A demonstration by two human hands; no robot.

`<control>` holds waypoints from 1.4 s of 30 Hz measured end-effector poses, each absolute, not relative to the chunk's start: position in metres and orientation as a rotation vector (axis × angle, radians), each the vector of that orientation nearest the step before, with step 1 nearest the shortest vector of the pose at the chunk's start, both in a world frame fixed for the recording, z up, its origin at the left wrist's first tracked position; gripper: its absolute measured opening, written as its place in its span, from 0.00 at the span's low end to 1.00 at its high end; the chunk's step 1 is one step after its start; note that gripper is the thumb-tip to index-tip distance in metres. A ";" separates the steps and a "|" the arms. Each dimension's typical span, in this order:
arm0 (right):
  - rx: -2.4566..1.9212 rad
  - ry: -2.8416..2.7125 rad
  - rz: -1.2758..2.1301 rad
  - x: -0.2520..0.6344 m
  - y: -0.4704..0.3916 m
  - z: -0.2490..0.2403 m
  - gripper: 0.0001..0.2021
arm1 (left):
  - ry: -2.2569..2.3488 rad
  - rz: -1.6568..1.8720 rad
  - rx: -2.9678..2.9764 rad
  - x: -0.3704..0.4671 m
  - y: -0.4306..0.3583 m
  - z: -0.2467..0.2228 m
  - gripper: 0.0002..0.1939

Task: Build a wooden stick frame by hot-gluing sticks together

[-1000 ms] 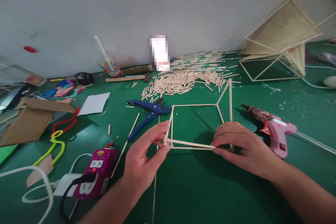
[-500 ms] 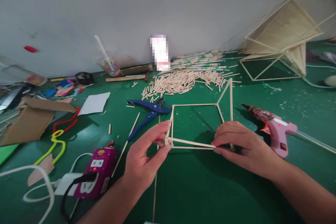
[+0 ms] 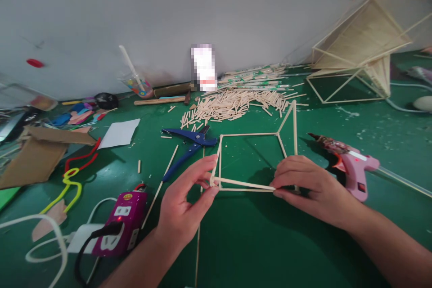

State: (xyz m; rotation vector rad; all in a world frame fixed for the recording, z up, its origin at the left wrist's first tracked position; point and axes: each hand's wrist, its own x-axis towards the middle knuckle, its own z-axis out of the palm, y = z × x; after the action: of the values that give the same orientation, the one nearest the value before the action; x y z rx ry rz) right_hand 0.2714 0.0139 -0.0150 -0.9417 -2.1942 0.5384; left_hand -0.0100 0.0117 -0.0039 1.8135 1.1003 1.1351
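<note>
A frame of thin wooden sticks (image 3: pixel 249 134) stands on the green table between my hands, with a triangular side rising at its right. My left hand (image 3: pixel 189 193) pinches the frame's near left corner, where several sticks meet. At the near right end, my right hand (image 3: pixel 307 182) is closed on a wooden stick (image 3: pixel 245 183) that slants from that left corner just above the bottom stick. The fingers of my right hand hide the near right corner. Blue cutters (image 3: pixel 194 141) lie open left of the frame, and a pink hot glue gun (image 3: pixel 354 164) lies to its right.
Behind the frame is a heap of short sticks (image 3: pixel 232 103). A purple power strip (image 3: pixel 123 220) with cables is at the left, beyond it cardboard (image 3: pixel 37 157) and white paper (image 3: pixel 119 133). A larger stick structure (image 3: pixel 357 63) stands at the back right.
The whole view has shifted slightly, so things appear a little further left. Both hands keep the same hold on the frame.
</note>
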 end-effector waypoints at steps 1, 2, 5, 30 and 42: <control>-0.941 -2.194 0.533 0.271 0.014 -0.015 0.06 | 1.104 1.132 1.817 -0.010 0.012 -0.004 0.22; -0.940 -2.196 0.529 0.271 0.014 -0.015 0.06 | 1.105 1.130 1.822 -0.011 0.012 -0.005 0.22; -0.929 -2.200 0.530 0.272 0.014 -0.015 0.06 | 1.096 1.133 1.832 -0.012 0.012 -0.006 0.23; -0.926 -2.179 0.579 0.271 0.014 -0.015 0.06 | 1.200 1.063 1.862 -0.014 0.011 -0.003 0.24; -0.906 -2.185 0.563 0.270 0.013 -0.016 0.06 | 1.149 1.091 1.872 -0.013 0.010 -0.003 0.23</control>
State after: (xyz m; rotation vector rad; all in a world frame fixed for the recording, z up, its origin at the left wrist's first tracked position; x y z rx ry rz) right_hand 0.2704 0.0132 -0.0156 -0.9064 -2.1854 0.5635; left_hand -0.0130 0.0102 -0.0028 1.8715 1.1488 1.0908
